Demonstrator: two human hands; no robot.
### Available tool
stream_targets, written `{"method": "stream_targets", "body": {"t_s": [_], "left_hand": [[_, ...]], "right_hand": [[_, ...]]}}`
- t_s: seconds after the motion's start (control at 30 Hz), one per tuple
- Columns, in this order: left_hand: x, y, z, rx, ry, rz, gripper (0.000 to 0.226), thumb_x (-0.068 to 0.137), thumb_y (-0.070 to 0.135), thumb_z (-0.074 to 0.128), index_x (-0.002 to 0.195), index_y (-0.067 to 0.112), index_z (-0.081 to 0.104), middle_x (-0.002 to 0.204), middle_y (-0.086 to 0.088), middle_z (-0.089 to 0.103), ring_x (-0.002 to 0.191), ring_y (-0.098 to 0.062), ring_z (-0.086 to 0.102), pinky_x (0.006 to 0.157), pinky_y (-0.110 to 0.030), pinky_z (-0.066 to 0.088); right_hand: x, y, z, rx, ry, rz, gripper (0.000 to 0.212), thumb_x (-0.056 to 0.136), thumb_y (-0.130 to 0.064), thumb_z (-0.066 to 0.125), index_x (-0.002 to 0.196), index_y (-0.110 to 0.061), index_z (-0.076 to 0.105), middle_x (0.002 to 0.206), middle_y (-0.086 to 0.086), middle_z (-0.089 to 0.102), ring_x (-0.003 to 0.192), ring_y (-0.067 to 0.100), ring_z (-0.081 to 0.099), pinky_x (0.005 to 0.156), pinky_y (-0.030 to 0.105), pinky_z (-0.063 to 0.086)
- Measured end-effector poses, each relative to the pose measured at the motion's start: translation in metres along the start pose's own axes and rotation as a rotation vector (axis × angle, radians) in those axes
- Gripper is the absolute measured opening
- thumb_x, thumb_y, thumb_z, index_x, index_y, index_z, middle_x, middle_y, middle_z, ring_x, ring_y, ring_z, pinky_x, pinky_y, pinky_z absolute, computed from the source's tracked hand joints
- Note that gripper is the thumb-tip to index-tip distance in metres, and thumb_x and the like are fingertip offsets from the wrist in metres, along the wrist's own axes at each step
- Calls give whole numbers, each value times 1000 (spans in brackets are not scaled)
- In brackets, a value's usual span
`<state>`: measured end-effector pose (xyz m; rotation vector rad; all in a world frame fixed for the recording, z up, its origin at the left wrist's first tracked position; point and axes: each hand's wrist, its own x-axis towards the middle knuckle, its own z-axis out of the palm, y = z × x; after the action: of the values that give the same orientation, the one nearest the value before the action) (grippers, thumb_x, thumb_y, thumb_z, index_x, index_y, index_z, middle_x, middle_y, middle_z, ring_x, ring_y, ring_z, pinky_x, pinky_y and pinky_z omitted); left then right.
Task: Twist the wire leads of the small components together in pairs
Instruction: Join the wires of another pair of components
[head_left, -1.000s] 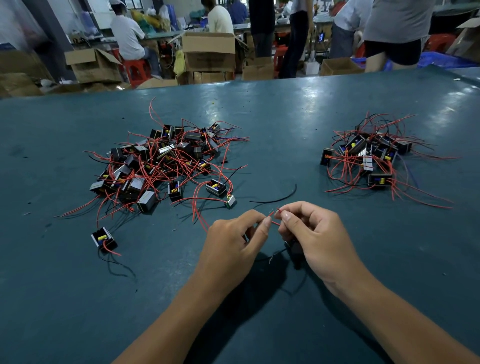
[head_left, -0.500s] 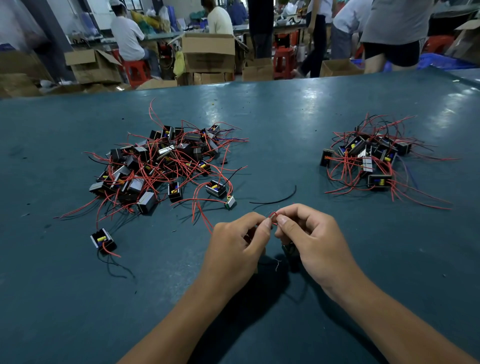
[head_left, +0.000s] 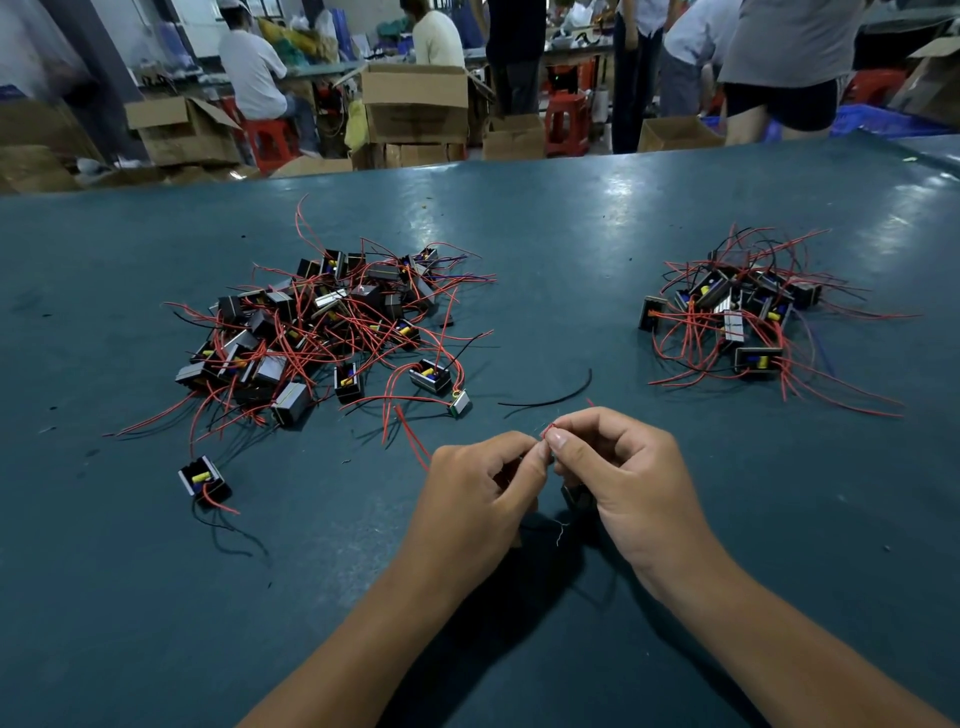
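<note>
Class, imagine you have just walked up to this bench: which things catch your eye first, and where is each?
Nearest, the left hand and right hand pinch a red wire lead between their fingertips. On the table, a big pile of black components with red wires sprawls at left; a smaller pile lies at right.

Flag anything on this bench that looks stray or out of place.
Two strays: one small component sits alone on the table, nearer than the big left pile, and a loose black wire with no visible component lies between the piles. Nothing looks spilled or broken.
</note>
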<state>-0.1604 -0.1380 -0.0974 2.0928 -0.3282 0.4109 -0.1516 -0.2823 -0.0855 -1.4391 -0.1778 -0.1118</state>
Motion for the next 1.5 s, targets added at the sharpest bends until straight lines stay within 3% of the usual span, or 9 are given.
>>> {"method": "stream_targets", "body": {"t_s": [0.23, 0.43, 0.57, 0.67, 0.77, 0.9, 1.03, 1.23, 1.5], "left_hand": [[-1, 1, 1, 32, -20, 59, 26, 99, 32, 56, 81, 18, 69, 58, 0, 58, 44, -16, 53, 46, -37, 42], [-2, 3, -2, -1, -108, 37, 24, 100, 28, 56, 80, 18, 65, 64, 4, 64, 46, -5, 63, 47, -34, 48], [4, -2, -13, -11, -86, 60, 18, 93, 21, 57, 100, 21, 73, 74, 17, 67, 62, 2, 64, 59, -24, 53], [10, -7, -23, 84, 0, 193, 26, 91, 9, 66, 116, 16, 71, 94, 11, 65, 73, -3, 58, 65, -21, 50], [11, -7, -29, 181, -14, 374, 32, 91, 13, 71, 123, 19, 67, 107, 1, 62, 83, -13, 59, 67, -31, 52], [12, -5, -36, 336, 0, 552, 21, 96, 29, 66, 117, 32, 64, 107, 5, 59, 82, -20, 59, 61, -37, 50], [13, -2, -44, 378, -23, 608, 18, 96, 30, 67, 114, 30, 68, 103, 3, 64, 78, -20, 55, 63, -34, 47], [14, 0, -48, 315, -101, 583, 16, 91, 14, 72, 106, 15, 78, 96, 0, 68, 78, -24, 57, 66, -39, 50], [11, 2, -49, 375, -72, 632, 12, 94, 16, 70, 103, 17, 77, 93, -1, 65, 74, -25, 52, 61, -38, 46]], "right_hand": [[0, 3, 0, 13, 19, -1, 10, 89, -1, 65, 80, -3, 68, 66, -2, 66, 58, 3, 56, 58, 14, 45], [1, 6, -1, -12, 18, -30, 14, 90, -1, 65, 77, -7, 67, 63, -3, 63, 55, 5, 53, 54, 16, 43], [3, 5, -3, -59, 11, -55, 19, 90, -2, 65, 75, -12, 66, 60, -9, 58, 55, 4, 47, 55, 21, 42], [4, 2, -6, -63, -52, -39, 19, 90, -1, 64, 74, -12, 65, 57, -13, 53, 54, 3, 42, 55, 18, 37], [3, -3, -8, -66, -171, -21, 18, 90, 0, 63, 75, -10, 66, 62, -6, 54, 60, 9, 43, 57, 23, 36], [4, -8, -13, -61, -293, 18, 10, 91, 0, 61, 82, 1, 65, 70, 15, 49, 66, 24, 37, 61, 37, 28], [5, -10, -19, -75, -374, 31, 10, 88, -3, 67, 79, -1, 64, 65, 6, 50, 64, 19, 38, 57, 31, 30], [4, -12, -20, -55, -451, 106, 6, 79, -15, 65, 77, -9, 66, 64, -1, 54, 60, 11, 45, 57, 21, 38], [5, -15, -21, -95, -479, 91, 8, 80, -16, 65, 75, -10, 65, 64, 3, 51, 63, 19, 38, 56, 25, 32]]}}
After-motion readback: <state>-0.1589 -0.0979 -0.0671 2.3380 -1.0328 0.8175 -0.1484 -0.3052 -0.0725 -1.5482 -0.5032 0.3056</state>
